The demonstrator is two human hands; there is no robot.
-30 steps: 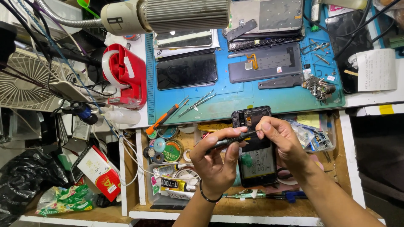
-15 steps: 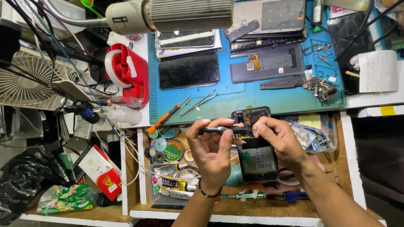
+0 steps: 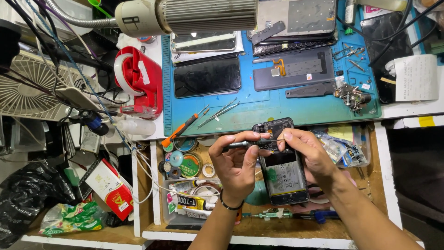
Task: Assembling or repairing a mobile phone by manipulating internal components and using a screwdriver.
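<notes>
An opened black smartphone (image 3: pixel 283 172) with its back removed and the battery showing is held above an open drawer. My right hand (image 3: pixel 311 155) grips its right side, thumb and forefinger near the top. My left hand (image 3: pixel 237 163) holds a thin screwdriver (image 3: pixel 243 144) level, with its tip reaching the phone's upper end near the camera area. A dark band circles my left wrist.
A blue work mat (image 3: pixel 259 109) carries tweezers (image 3: pixel 217 112), an orange-handled screwdriver (image 3: pixel 184 127), phone screens and a grey back panel (image 3: pixel 293 69). A red tape dispenser (image 3: pixel 138 81) stands left, a lamp head (image 3: pixel 185 16) overhangs, and the drawer (image 3: pixel 185 162) holds tins and tape rolls.
My left hand has raised the screwdriver from a slant to level at the phone's top. The phone has tilted slightly and stays in my right hand.
</notes>
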